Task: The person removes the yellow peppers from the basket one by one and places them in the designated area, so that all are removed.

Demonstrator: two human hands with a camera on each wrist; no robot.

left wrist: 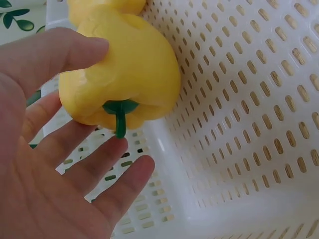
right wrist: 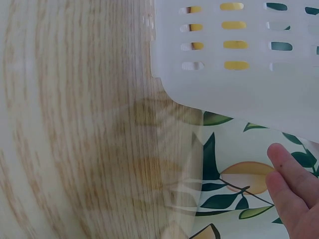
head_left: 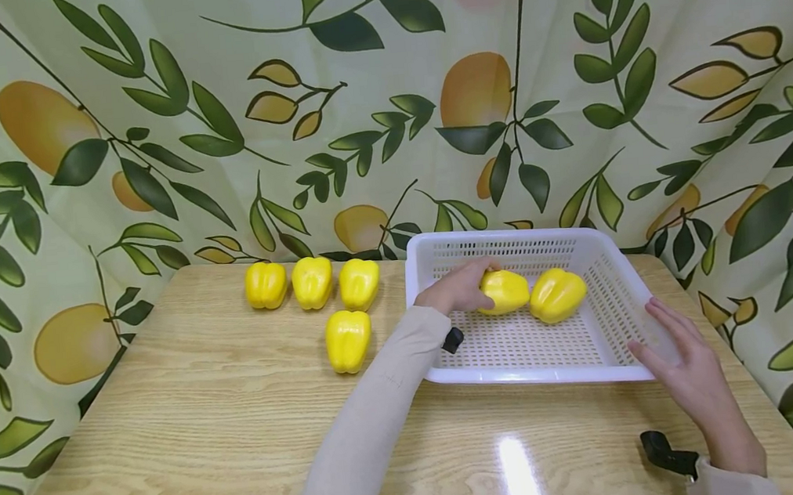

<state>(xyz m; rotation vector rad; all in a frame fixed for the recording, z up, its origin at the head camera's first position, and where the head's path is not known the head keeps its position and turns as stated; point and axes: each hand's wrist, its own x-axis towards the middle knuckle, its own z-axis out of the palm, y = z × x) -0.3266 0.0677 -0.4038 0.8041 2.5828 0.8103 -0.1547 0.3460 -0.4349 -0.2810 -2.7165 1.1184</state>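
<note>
My left hand (head_left: 458, 288) reaches into a white plastic basket (head_left: 535, 377) and grips a yellow bell pepper (head_left: 506, 291) by its side. In the left wrist view, the thumb lies over this pepper (left wrist: 134, 64), whose green stem points toward the spread lower fingers. A second yellow bell pepper (head_left: 558, 295) sits right beside it inside the basket. My right hand (head_left: 694, 371) is at the basket's front right corner, its fingers extended along the outside of the rim. Two straight fingers (right wrist: 294, 184) of it show near the basket wall in the right wrist view.
Left of the basket, several more yellow bell peppers stand on the wooden table (head_left: 192, 422): a row of three along the back, one (head_left: 349, 341) nearer the front. A curtain (head_left: 385, 123) printed with leaves and fruit hangs behind the table and along its sides.
</note>
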